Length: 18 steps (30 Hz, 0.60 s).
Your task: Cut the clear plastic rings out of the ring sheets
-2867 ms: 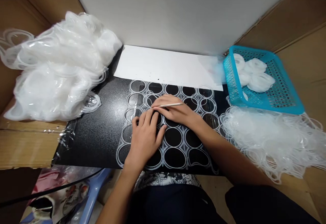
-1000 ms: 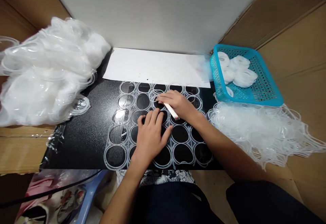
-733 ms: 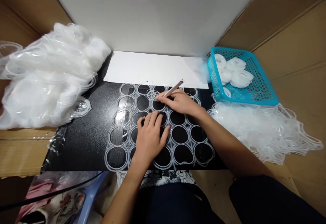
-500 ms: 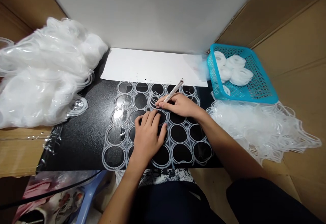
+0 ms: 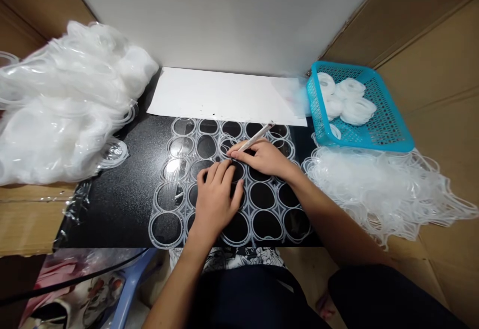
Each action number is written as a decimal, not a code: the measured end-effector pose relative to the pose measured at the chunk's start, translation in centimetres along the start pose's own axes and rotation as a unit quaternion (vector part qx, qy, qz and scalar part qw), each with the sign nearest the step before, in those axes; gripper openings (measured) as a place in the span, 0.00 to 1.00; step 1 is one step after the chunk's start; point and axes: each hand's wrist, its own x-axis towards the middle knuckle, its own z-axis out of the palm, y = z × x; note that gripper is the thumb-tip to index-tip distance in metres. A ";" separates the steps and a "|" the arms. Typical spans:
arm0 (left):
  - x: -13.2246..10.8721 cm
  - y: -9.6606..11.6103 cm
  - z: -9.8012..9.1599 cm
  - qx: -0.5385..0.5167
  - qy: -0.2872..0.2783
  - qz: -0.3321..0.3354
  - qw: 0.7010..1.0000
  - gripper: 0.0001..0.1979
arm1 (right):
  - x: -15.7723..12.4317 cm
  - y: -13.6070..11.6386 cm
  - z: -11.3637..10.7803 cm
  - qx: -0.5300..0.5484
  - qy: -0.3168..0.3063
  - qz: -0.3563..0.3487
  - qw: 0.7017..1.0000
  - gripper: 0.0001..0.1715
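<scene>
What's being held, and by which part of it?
Right hand: a thin white tool, pinched near its lower end. Left hand: no held item visible; it rests on the ring sheet.

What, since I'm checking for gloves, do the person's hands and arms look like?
The left hand and right hand are bare, no gloves, rings or bracelets showing. Both forearms are bare; what looks like a dark sleeve shows by the right.

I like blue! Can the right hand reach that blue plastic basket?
Probably yes: nothing stands between the right hand and the blue plastic basket, though that hand holds a white stick.
</scene>
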 end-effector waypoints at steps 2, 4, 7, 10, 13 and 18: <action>0.0 0.0 0.0 0.000 -0.002 -0.002 1.000 0.14 | 0.0 -0.1 0.1 0.004 0.007 0.000 1.000 0.12; 0.0 0.0 0.0 0.001 -0.004 -0.004 1.000 0.14 | 0.0 -0.2 0.1 0.015 0.009 0.007 1.000 0.12; 0.0 0.1 -0.1 0.001 -0.007 -0.007 1.000 0.14 | 0.0 -0.3 0.0 0.029 0.010 0.019 0.999 0.12; 0.0 0.1 -0.1 0.001 -0.009 -0.009 1.000 0.14 | 0.0 -0.3 0.1 0.018 0.015 0.013 1.000 0.11; 0.0 0.1 -0.1 0.002 -0.010 -0.011 1.000 0.14 | -0.1 -0.1 0.3 -0.009 0.024 -0.010 1.000 0.11; 0.1 0.1 -0.1 0.002 -0.014 -0.015 1.000 0.14 | -0.3 0.2 0.4 -0.020 0.033 -0.030 0.999 0.11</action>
